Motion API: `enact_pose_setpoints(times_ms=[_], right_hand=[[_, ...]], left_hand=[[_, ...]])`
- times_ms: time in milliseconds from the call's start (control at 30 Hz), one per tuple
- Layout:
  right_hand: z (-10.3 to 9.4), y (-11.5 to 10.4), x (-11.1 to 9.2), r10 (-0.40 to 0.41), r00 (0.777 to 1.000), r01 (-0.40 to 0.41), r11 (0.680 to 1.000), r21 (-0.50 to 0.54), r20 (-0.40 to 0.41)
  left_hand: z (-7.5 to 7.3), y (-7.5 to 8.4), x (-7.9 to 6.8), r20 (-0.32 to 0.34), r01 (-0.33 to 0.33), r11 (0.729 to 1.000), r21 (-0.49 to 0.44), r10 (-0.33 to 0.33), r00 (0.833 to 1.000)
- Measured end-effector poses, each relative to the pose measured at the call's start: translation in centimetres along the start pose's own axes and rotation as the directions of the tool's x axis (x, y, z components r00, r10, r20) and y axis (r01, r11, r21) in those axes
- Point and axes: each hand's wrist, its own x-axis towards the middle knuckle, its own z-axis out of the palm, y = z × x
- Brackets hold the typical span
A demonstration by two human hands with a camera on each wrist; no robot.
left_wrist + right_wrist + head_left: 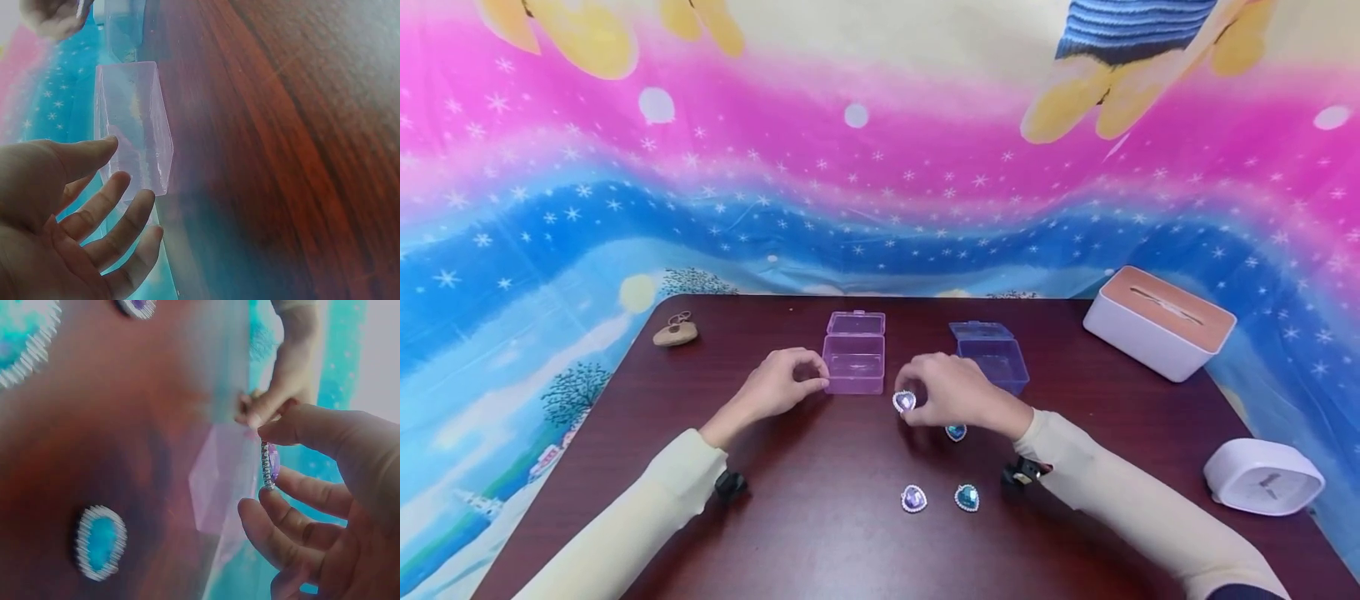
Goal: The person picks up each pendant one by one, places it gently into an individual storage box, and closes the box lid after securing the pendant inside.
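Between thumb and fingertips, my right hand (pixel 953 388) pinches a heart-shaped purple gem (pixel 905 402) edged with small clear stones; in the right wrist view the gem (pixel 270 465) is seen edge-on. It is held just right of an open-lidded pink see-through box (pixel 854 385). My left hand (pixel 784 385) is at that box's left side, fingers loosely bent and fingertips right at the wall. The left wrist view shows the thumb and spread fingers beside the pink box (pixel 134 94). Another purple heart gem (pixel 913 498) and two blue-green heart gems (pixel 967 497) lie on the table.
Behind my right hand stands a blue see-through box (pixel 1013 377) with its lid up, partly hidden. A tissue box (pixel 1150 333) is at the back right, a white clock (pixel 1262 477) at the right edge. A small tan object (pixel 675 334) lies at the back left.
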Motion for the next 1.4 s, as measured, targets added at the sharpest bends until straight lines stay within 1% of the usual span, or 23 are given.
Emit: enact_pose_setpoints(times_ms=[167,333,500,667,800,933,1033,1233,1400], right_hand=[[-0.9,0.6,2.2,-0.012,0.999,0.014,0.999,0.037,-0.044],[-0.9,1.1,4.2,-0.006,0.997,0.012,0.997,0.077,-0.075],[-0.3,1.2,6.1,0.007,0.998,-0.001,0.995,0.097,-0.062],[0.5,1.5,7.4,0.036,0.999,-0.032,0.991,0.131,-0.033],[1.1,1.9,8.2,0.044,0.999,-0.041,0.987,0.156,-0.014],[1.5,2.2,8.7,0.051,0.999,-0.048,0.986,0.159,-0.015],[1.7,2.1,9.0,0.054,0.998,-0.052,0.989,0.142,-0.014],[1.9,1.6,9.2,0.048,0.999,-0.048,0.997,0.059,0.009],[2.2,1.7,9.6,0.056,0.998,-0.056,0.997,0.050,0.010]], left_hand=[[-0.2,0.3,-0.1,0.004,0.012,0.999,0.031,-0.012,1.000],[-0.1,0.4,-0.2,0.007,0.011,0.999,0.039,-0.012,1.000],[0.0,0.3,-0.4,-0.001,0.026,0.999,0.043,-0.026,1.000],[0.0,0.3,-0.4,0.007,0.038,0.999,0.037,-0.038,0.999],[-0.1,0.3,-0.3,0.009,0.042,0.999,0.026,-0.042,0.999],[0.0,0.3,-0.2,0.012,0.047,0.999,0.022,-0.047,0.999],[0.0,0.3,-0.2,0.011,0.050,0.999,0.022,-0.050,0.999],[0.0,0.4,-0.4,0.011,0.050,0.998,0.024,-0.050,0.999],[0.0,0.5,-0.4,0.009,0.050,0.998,0.025,-0.050,0.999]])
